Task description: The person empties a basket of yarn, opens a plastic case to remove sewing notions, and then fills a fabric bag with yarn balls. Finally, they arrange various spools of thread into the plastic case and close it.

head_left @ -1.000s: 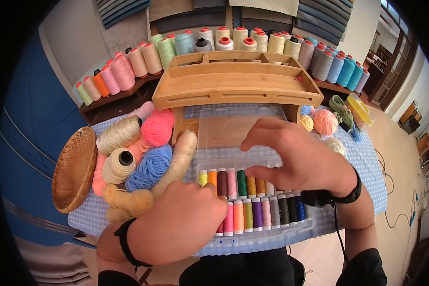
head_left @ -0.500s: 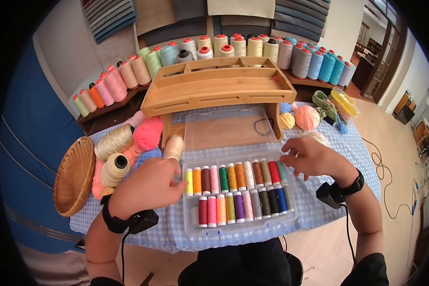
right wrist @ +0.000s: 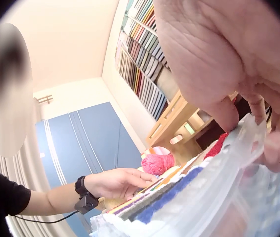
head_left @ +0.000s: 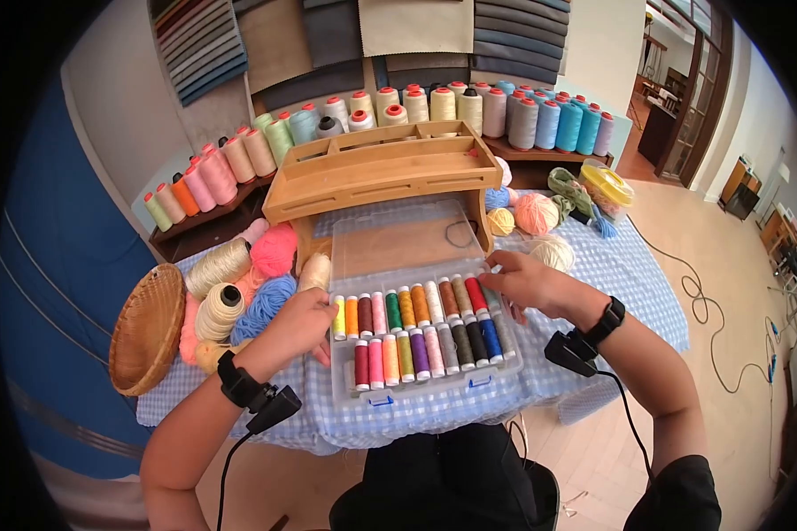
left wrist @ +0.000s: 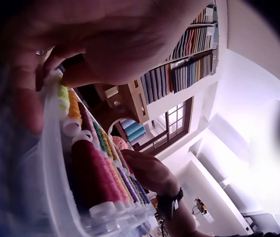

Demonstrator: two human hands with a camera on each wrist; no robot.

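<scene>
Gingham tablecloth (head_left: 624,296) lies beneath a wooden shelf (head_left: 381,174) and, in front of it, an open clear case (head_left: 429,390). The left hand (head_left: 297,326) and right hand (head_left: 533,283) pinch opposite sides of the case; thread spools (head_left: 421,352) lie inside in two rows.

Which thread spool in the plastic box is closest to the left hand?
The neon yellow spool, leftmost in the back row, beside the left hand; the other spools lie farther off.

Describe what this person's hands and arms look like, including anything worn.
The left hand and right hand are gloveless. Each wrist wears a black strap carrying a boxy black camera, with a thin black cable trailing from it. Black sleeves end near the elbows, leaving the forearms uncovered.
</scene>
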